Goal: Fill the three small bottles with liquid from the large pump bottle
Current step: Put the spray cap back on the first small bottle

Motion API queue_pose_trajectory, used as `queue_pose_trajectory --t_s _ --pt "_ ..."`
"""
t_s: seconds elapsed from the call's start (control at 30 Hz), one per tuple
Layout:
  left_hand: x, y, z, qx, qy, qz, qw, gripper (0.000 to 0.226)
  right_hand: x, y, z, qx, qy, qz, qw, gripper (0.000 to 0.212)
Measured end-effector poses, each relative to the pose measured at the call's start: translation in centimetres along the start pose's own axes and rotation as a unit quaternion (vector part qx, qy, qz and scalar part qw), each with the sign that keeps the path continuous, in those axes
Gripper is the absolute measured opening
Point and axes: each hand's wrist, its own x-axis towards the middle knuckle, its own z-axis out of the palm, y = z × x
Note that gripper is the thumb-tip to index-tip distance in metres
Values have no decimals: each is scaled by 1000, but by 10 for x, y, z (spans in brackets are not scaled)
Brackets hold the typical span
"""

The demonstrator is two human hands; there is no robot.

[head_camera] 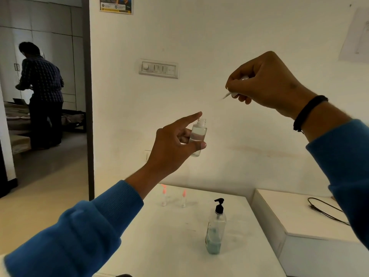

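My left hand [175, 142] holds a small clear bottle [197, 136] upright in the air, thumb in front, index finger stretched toward its open neck. The bottle holds clear liquid. My right hand [265, 82] is raised higher to the right and grips the bottle's spray cap [234, 90], whose thin tube points down-left. Far below, on the white table [169, 236], stand two small bottles with pink caps [164, 195] [183, 198]. The large pump bottle [215, 226] with a black pump stands nearer the front; its bluish liquid is low.
A lower white surface [299, 212] at the right carries a black cable [323, 210]. A switch panel [158, 68] is on the wall behind. Through the doorway at left a person [42, 92] stands with their back turned, beside a bed.
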Motion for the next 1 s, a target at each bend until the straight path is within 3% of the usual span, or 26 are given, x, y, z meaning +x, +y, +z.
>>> queue_pose_trajectory --t_s 0.5,1.0 --pt "-1 4 3 -12 -21 22 999 69 3 -7 -8 -37 10 -4 999 12" --pt "-1 8 2 -19 -13 14 1000 64 -1 -9 1 -18 -55 -14 998 11"
